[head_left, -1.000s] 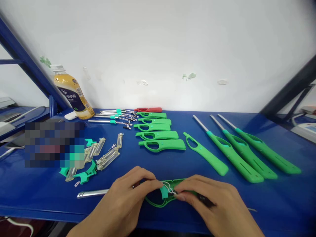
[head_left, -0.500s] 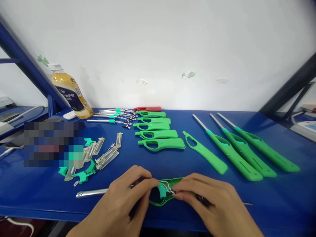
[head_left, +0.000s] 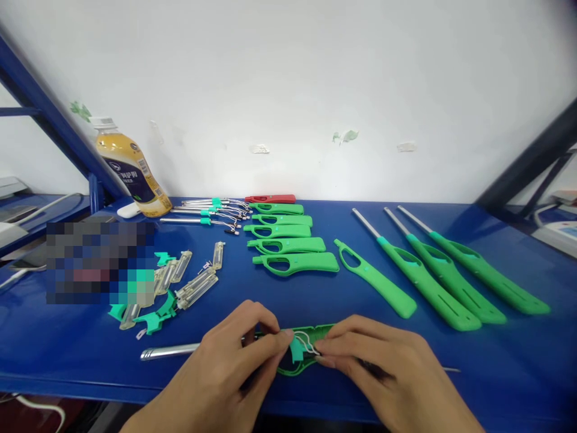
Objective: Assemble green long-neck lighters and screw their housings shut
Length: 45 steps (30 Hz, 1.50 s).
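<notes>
A green lighter handle shell (head_left: 311,332) lies open near the front edge of the blue table (head_left: 315,294), with a teal trigger piece (head_left: 297,352) and thin white wires inside it. My left hand (head_left: 234,367) pinches at the shell's left end, where a metal tube (head_left: 169,351) sticks out to the left. My right hand (head_left: 387,367) presses its fingertips on the wires and the shell just right of the trigger. Both hands have their fingers closed on the part.
Several green handle shells (head_left: 288,243) lie stacked in a row at mid-table, one red one (head_left: 270,198) behind. Three assembled long lighters (head_left: 446,270) lie at right. Metal tubes with wires (head_left: 202,211), clear fuel tanks (head_left: 193,282) and a yellow bottle (head_left: 130,171) sit at left.
My left thumb and fingers have shifted slightly right along the shell toward the trigger piece. The right hand has hardly moved.
</notes>
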Motion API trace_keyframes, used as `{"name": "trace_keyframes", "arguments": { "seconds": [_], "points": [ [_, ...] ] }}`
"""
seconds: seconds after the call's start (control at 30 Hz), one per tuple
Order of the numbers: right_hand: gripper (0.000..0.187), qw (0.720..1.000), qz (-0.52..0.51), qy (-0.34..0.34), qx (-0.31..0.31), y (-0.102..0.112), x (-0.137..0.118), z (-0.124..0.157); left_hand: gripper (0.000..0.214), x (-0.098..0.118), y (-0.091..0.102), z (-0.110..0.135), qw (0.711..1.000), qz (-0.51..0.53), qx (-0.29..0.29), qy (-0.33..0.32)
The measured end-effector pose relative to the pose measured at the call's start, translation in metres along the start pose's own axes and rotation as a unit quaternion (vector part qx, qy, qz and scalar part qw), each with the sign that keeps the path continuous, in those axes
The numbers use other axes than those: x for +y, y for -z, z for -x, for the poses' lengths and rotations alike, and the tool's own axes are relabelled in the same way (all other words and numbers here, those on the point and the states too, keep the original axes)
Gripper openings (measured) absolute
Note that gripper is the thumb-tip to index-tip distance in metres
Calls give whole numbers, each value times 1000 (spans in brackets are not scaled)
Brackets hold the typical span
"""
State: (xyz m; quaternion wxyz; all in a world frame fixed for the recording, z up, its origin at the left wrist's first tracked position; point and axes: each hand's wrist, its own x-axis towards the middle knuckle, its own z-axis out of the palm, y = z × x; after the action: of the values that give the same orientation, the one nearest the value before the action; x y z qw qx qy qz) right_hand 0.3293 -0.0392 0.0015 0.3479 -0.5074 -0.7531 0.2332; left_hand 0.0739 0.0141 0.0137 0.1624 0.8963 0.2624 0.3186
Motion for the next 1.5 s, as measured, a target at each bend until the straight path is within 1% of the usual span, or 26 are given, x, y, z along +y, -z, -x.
{"name": "trace_keyframes", "arguments": {
  "seconds": [0.17,0.27,0.4,0.63,0.73,0.87,0.93,1.03,1.1,1.17,1.33,1.5],
  "points": [
    [23,1000,8,5,-14,-1,0,1,39,-4,-1,2,1000,1,-4,-8],
    [22,1000,12,10,3,-3,0,1,34,-4,0,0,1000,0,-5,-2],
    [20,999,16,26,29,-5,0,0,25,0,2,-2,999,16,-17,23],
    [23,999,27,40,25,-2,-2,-1,19,1,-1,-1,999,4,-23,33],
    [20,999,27,28,29,-4,-3,-1,17,1,0,-2,999,-2,-21,24],
    [14,997,60,14,48,-8,-2,-1,16,2,1,-3,999,-6,-39,31],
    [17,995,81,27,54,-8,-3,-1,15,2,1,-2,999,-10,-41,28],
    [28,991,104,64,62,-8,-4,-1,13,3,1,-3,999,-25,-31,21],
    [29,988,113,84,67,-8,-5,-2,12,4,0,-3,999,-37,-29,17],
    [26,986,114,97,77,-9,-6,-2,11,6,0,-3,998,-53,-25,12],
    [26,984,115,97,100,-13,-8,-2,13,10,1,-3,995,-101,-20,11],
    [27,980,132,93,113,-15,-9,-2,13,7,0,-3,995,-98,-19,-2]
  ]
}}
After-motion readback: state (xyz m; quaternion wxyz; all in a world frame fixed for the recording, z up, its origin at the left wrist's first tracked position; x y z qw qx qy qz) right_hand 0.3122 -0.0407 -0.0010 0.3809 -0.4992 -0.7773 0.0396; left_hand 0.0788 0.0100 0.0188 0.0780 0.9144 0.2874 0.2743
